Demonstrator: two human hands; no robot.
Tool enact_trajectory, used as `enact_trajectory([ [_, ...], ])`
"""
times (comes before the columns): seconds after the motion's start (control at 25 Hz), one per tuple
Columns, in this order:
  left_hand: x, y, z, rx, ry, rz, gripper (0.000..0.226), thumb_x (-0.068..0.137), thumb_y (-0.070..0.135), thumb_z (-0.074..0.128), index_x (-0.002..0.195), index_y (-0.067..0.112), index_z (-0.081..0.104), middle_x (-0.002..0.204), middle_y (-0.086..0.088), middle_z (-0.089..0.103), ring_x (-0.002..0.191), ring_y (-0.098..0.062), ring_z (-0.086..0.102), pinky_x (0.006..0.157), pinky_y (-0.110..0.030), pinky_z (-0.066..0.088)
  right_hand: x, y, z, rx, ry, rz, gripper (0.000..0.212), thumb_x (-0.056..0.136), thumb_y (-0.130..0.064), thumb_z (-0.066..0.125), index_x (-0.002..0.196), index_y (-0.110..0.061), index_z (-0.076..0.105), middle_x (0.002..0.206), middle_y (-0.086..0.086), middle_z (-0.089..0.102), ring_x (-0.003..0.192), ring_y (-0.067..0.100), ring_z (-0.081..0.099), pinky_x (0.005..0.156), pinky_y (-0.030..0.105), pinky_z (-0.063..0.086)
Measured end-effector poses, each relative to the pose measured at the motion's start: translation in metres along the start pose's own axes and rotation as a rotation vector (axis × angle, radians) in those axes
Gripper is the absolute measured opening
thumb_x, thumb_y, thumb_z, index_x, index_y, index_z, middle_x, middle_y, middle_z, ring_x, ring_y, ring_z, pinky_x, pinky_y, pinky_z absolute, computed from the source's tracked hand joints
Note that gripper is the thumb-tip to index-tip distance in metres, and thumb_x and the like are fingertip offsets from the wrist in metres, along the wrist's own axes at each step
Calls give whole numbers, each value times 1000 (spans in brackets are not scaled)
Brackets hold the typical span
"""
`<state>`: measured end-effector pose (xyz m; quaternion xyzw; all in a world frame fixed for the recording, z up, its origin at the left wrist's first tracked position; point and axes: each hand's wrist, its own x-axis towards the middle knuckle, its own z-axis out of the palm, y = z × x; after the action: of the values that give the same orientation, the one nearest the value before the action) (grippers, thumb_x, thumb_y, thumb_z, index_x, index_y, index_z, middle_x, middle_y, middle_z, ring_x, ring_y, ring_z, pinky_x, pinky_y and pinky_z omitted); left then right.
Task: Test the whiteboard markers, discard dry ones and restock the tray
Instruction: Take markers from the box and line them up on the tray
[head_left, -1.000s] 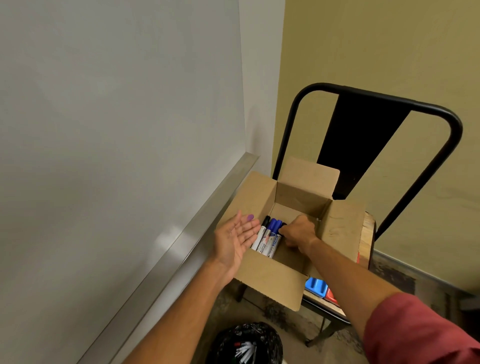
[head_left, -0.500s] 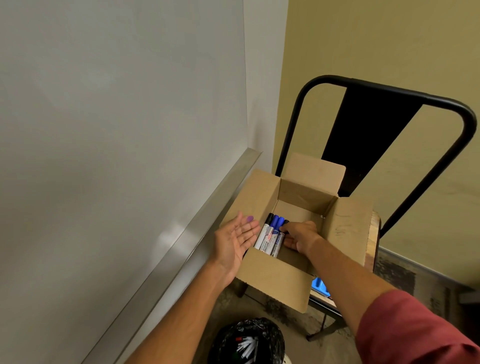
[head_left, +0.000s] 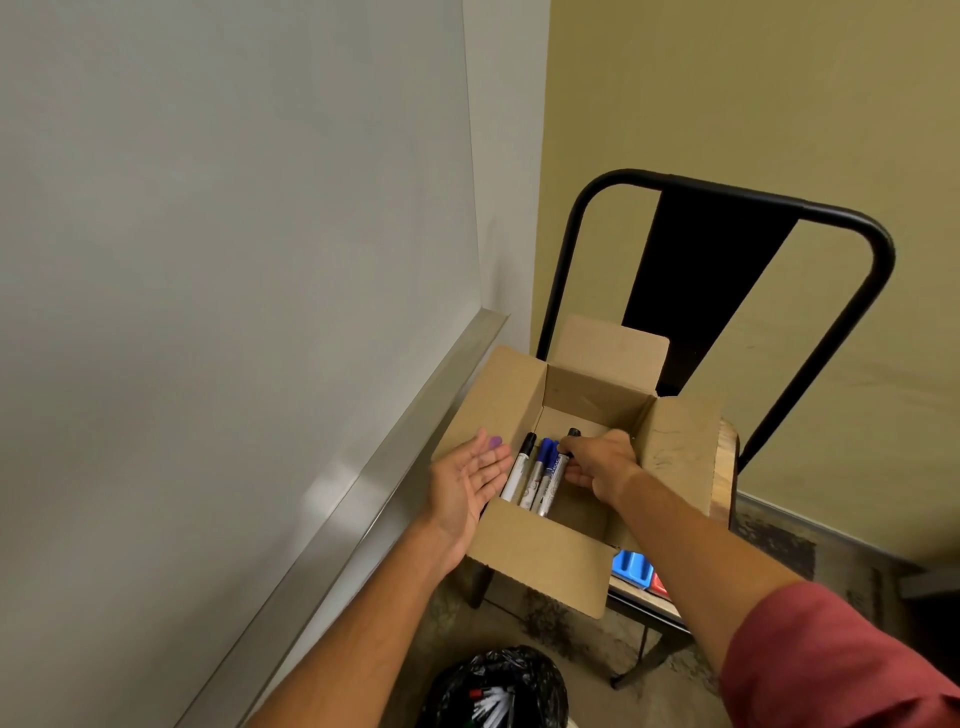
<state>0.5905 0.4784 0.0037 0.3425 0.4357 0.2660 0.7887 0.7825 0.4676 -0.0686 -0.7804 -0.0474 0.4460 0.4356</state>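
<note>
Several fresh markers (head_left: 535, 475) lie in the cardboard box (head_left: 545, 558) just beside your right hand (head_left: 597, 465), whose grip pinches a black-capped marker (head_left: 571, 439), while your left hand (head_left: 467, 480) waits flat and open; a loose pinch could drop it back.

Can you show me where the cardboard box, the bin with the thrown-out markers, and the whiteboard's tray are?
cardboard box (head_left: 540, 556): head view, on its near front flap.
bin (head_left: 540, 675): head view, on the black liner at its right rim.
whiteboard tray (head_left: 374, 493): head view, on the metal ledge below the board.
</note>
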Motion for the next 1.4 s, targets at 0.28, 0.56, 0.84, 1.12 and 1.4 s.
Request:
enact_trajectory([
  [0.28, -9, 5, 8, 25, -5, 6, 70, 73, 43, 57, 128, 1, 51, 128, -15, 58, 117, -24, 57, 107, -37, 40, -32, -37, -14, -55, -82, -183, 19, 78, -8, 78, 89, 4, 69, 81, 17, 72, 69, 23, 73, 66, 34, 61],
  [0.56, -13, 9, 24, 59, -159, 14, 46, 75, 14, 58, 119, 4, 59, 121, -20, 61, 108, -25, 58, 101, -40, 41, -95, -79, -13, -205, -321, -289, 25, 76, -4, 78, 91, 13, 67, 80, 23, 72, 62, 24, 71, 59, 30, 59],
  [0.84, -17, 12, 34, -54, -194, -8, 44, 82, -20, 39, 113, 4, 59, 108, -11, 71, 112, -22, 63, 106, -38, 42, -129, -90, -1, -304, -400, -315, 32, 73, -2, 80, 94, 17, 65, 78, 26, 71, 55, 24, 66, 60, 33, 60],
  [1.12, -13, 7, 29, -208, -165, -84, 43, 86, -18, 49, 125, 0, 53, 113, -17, 68, 109, -28, 64, 95, -36, 51, -134, -86, 7, -394, -455, -377, 31, 73, -9, 82, 90, 13, 68, 79, 23, 72, 62, 24, 68, 69, 37, 61],
  [1.4, -10, 4, 23, -296, -179, -105, 55, 82, -24, 36, 131, -3, 48, 125, -24, 60, 117, -31, 59, 106, -39, 41, -107, -80, 3, -179, -384, -331, 45, 83, -40, 73, 87, 4, 69, 77, 17, 71, 63, 23, 68, 62, 29, 59],
])
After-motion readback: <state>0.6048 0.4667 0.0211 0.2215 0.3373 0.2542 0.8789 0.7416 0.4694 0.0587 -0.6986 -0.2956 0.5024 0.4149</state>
